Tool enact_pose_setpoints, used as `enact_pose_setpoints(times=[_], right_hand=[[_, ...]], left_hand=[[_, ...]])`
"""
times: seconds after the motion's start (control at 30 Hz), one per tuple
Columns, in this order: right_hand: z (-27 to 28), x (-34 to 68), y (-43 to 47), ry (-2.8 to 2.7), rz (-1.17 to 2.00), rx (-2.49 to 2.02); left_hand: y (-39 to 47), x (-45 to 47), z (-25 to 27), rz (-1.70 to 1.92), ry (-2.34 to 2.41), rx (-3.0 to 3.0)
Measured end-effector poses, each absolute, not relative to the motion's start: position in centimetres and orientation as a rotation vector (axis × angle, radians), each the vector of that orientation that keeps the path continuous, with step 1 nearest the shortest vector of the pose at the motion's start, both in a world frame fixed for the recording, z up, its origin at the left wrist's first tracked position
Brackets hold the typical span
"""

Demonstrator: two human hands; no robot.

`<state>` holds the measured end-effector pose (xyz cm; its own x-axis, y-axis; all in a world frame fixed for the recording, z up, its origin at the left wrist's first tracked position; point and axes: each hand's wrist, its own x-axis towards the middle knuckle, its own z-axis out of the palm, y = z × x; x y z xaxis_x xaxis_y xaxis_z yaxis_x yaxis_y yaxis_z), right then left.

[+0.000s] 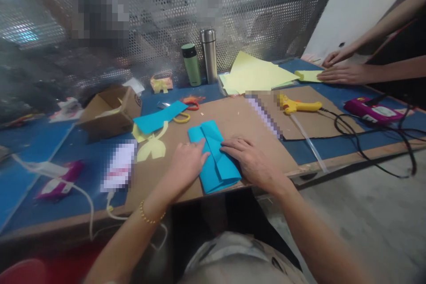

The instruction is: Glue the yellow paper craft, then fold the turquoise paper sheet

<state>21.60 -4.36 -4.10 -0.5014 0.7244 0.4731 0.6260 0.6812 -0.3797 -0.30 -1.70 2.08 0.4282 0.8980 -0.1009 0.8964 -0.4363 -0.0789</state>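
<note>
A sheet of bright blue paper [216, 151], folded into a flap-over packet, lies on a cardboard sheet at the table's front edge. My left hand [189, 159] rests on its left side, thumb and forefinger apart and pressing down on the paper. From the right, my right hand [254, 159] reaches over the edge of the fold with its fingers stretched out against it. Just left of my hands are a yellow paper bow shape [153, 148], another blue paper piece [161, 116] and scissors with a yellow handle [182, 118].
A cardboard box [111, 113] and phone [119, 166] are at left. Bottles [192, 65] stand at the back by yellow paper sheets [256, 73]. A yellow glue gun [299, 105] with a trailing cord lies right. Another person's hands [346, 73] press yellow paper at far right.
</note>
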Motion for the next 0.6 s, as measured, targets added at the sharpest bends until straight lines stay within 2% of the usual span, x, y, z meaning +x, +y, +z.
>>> enact_pose_setpoints(times=[0.43,0.6], right_hand=[[-4.2,21.4,-4.2,-2.284,0.195,-1.03],[-4.1,21.5,-4.2,-2.297,0.19,-1.036]], left_hand=[[-1.8,0.3,3.3,0.232,-1.808,-2.593],[-1.8,0.2,2.9,0.287,-1.653,-2.623]])
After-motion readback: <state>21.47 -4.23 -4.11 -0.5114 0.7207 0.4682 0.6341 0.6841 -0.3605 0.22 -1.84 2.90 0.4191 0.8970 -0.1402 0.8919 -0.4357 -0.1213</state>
